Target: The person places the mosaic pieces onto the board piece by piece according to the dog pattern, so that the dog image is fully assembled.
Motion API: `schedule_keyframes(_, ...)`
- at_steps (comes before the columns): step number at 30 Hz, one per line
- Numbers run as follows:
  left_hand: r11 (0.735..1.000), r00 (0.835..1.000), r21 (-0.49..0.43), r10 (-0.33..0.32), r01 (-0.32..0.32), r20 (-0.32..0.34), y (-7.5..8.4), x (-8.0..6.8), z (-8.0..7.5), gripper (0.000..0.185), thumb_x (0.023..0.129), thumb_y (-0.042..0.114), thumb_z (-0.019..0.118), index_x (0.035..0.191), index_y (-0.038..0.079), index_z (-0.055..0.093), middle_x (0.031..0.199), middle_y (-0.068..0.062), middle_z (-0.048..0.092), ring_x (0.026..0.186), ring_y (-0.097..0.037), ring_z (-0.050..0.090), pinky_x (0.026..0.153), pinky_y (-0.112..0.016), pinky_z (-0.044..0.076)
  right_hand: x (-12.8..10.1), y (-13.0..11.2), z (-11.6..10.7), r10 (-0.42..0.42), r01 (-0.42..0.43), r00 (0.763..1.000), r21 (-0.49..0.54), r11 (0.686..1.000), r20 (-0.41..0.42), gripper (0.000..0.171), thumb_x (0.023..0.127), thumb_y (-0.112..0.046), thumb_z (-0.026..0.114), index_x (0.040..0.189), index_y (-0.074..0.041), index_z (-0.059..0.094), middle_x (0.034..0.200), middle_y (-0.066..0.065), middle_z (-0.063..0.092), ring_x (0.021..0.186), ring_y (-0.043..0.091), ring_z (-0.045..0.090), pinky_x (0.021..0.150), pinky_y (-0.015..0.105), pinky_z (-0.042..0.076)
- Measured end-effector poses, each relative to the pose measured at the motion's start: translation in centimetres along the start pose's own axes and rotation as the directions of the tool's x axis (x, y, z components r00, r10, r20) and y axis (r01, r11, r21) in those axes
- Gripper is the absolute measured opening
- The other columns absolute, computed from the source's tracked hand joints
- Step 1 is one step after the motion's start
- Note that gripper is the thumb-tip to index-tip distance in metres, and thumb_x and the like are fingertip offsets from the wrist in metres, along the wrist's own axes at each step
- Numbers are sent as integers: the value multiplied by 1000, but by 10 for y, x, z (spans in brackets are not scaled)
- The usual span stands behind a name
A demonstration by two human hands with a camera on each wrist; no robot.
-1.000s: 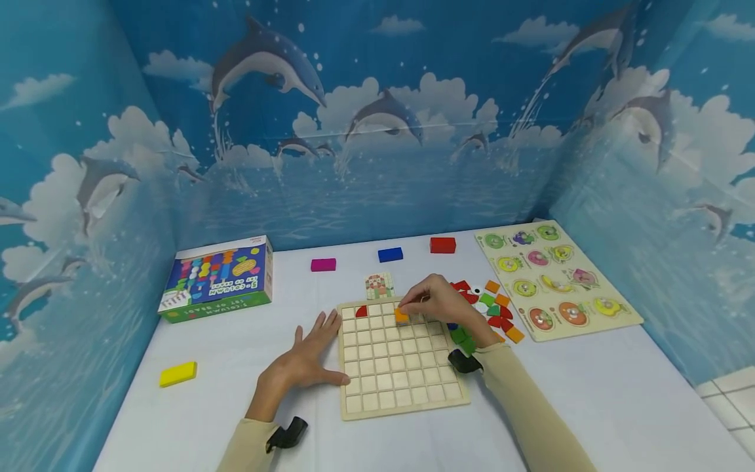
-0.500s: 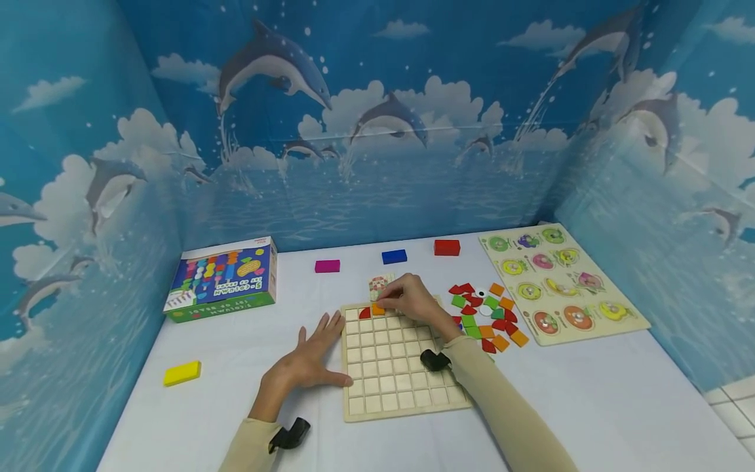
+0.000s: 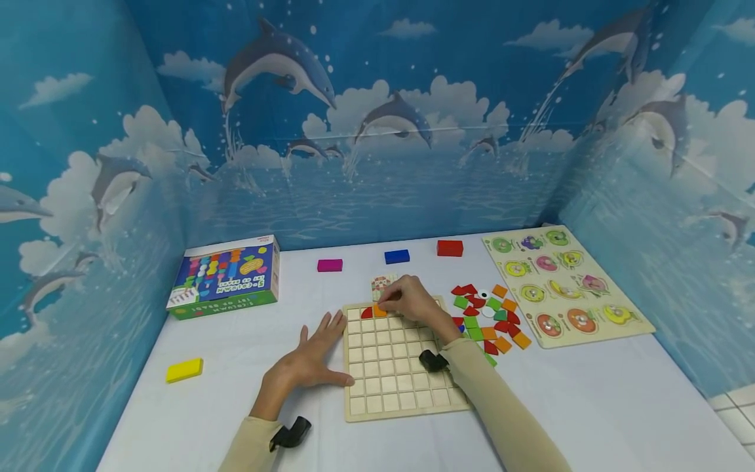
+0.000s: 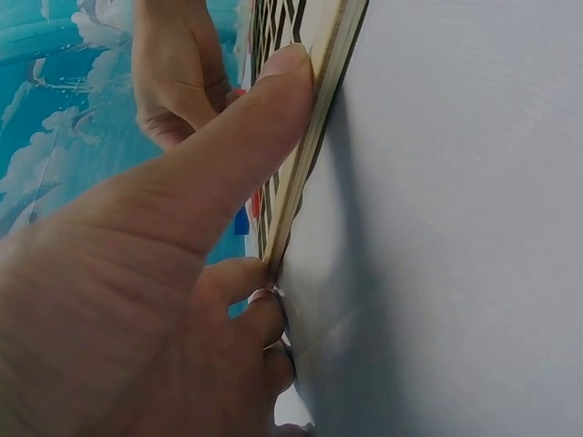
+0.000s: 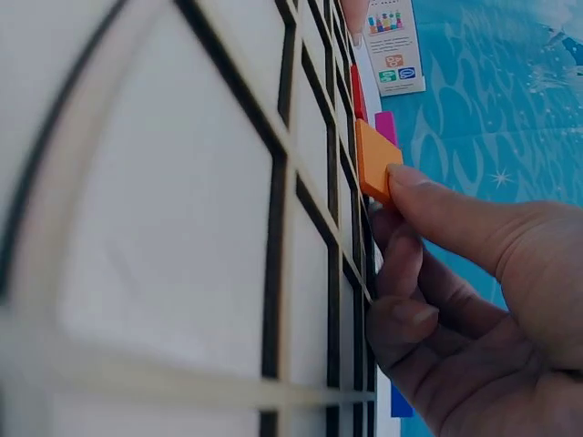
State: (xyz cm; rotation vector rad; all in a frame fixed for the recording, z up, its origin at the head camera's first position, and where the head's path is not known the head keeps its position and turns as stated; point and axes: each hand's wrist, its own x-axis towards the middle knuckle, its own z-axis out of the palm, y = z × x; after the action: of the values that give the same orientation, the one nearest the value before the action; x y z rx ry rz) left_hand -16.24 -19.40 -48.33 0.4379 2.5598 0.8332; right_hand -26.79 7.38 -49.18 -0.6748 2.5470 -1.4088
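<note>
- Fingers of the right hand (image 3: 413, 303) pinch an orange tile (image 3: 379, 311) at the grid board's (image 3: 401, 387) top row, beside a red piece (image 3: 366, 313).
- Left hand (image 3: 307, 367) lies flat with straight fingers, bracing the board's left edge so it won't slide.
- Box (image 3: 227, 276), left of centre: upside-down lettering, too small to read surely.

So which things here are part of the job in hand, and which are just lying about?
In use:
- wooden grid board, steadied by the left hand
- orange tile, pinched by the right hand
- red piece in the board
- loose coloured pieces
- pattern card

Lying about:
- bead box
- fruit puzzle
- yellow block
- magenta block, blue block, red block
</note>
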Motion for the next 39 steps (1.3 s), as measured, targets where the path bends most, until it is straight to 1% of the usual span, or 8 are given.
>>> schedule_keyframes(8, 1000, 1000, -3, 9, -9, 7, 0, -1, -1, 124, 82, 40, 96, 173, 10, 18, 182, -6, 8, 168, -32, -4, 130, -66, -14, -2, 1, 2, 12, -12, 1000, -24, 1000, -19, 6, 93, -3, 85, 87, -4, 85, 88, 4, 76, 79, 13, 65, 68, 26, 56)
schedule_keyframes(14, 1000, 1000, 4, 14, -14, 4, 0, 1, -1, 124, 81, 40, 96, 173, 9, 19, 182, -7, 8, 168, -32, -4, 130, -67, -13, 0, 2, 1, 6, -6, 1000, -31, 1000, -5, 3, 93, -3, 85, 90, -2, 85, 90, 5, 76, 82, 14, 65, 69, 25, 56)
schedule_keyframes(18, 1000, 1000, 3, 15, -15, -6, -1, 1, 0, 125, 80, 41, 97, 173, 10, 20, 182, -7, 10, 168, -32, -3, 129, -68, -13, -2, 2, -3, -76, 75, 997, -48, 996, -2, 7, 94, -7, 85, 98, -2, 86, 90, 4, 74, 80, 15, 62, 68, 25, 54)
schedule_keyframes(22, 1000, 1000, -7, 21, -21, -14, -2, 1, 2, 125, 79, 40, 97, 173, 9, 21, 182, -7, 10, 168, -33, -3, 129, -68, -13, -13, 6, -22, -182, 181, 983, -59, 982, -4, 18, 96, -11, 83, 110, 0, 83, 94, 5, 72, 76, 21, 60, 66, 28, 51)
schedule_keyframes(26, 1000, 1000, -10, 21, -21, -9, -1, 0, 2, 125, 79, 39, 97, 173, 9, 20, 182, -8, 9, 168, -33, -3, 130, -67, -14, -29, 15, -53, -200, 194, 978, -97, 976, -54, 23, 96, -9, 83, 115, 3, 81, 96, 7, 73, 77, 21, 61, 64, 29, 51)
schedule_keyframes(31, 1000, 1000, -12, 27, -27, -13, -3, 0, 0, 126, 78, 39, 98, 173, 7, 21, 182, -10, 10, 168, -35, -3, 129, -68, -14, -41, 31, -83, -150, 130, 980, -154, 980, -133, 23, 94, -8, 84, 113, 3, 81, 95, 7, 75, 76, 21, 61, 61, 27, 50)
schedule_keyframes(35, 1000, 1000, -13, 17, -17, -10, -11, 3, 4, 128, 78, 43, 97, 174, 12, 18, 183, -3, 6, 168, -29, -6, 130, -65, -16, -48, 44, -98, -81, 52, 985, -180, 982, -155, 21, 94, -7, 84, 112, 3, 81, 96, 10, 75, 77, 23, 60, 63, 28, 49)
schedule_keyframes(39, 1000, 1000, -19, 21, -21, -20, -18, 8, 10, 130, 76, 46, 98, 174, 18, 17, 182, 3, 4, 168, -23, -7, 130, -63, -17, -54, 55, -106, -2, -38, 985, -227, 973, -174, 21, 92, -4, 85, 111, 4, 81, 96, 13, 74, 80, 23, 60, 68, 29, 52)
